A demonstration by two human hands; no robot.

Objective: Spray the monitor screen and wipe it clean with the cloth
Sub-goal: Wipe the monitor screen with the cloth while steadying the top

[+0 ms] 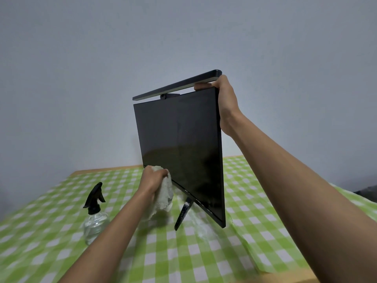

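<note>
On the left, the spray bottle stands upright on the green checked tablecloth, near the person and well apart from the monitor. It is probably parked there so that both hands are free for wiping.

Just right of it, the left hand is curled round a bunched pale cloth. It presses the upper part against the lower left corner of the monitor screen, while the rest of the cloth hangs loose below the hand. Gripping it as a wad likely gives a firm pad to rub with.

The monitor sits at the middle of the table, turned at an angle, and its thin stand leg reaches the tablecloth. A slim light bar is clipped along its top edge.

At the right, the right hand clasps the monitor's upper right corner. The thumb lies on the front just under the light bar, and the fingers are out of sight behind. This grip seems meant to brace the panel so it does not rock or slide on its narrow stand under the cloth's pressure.
</note>
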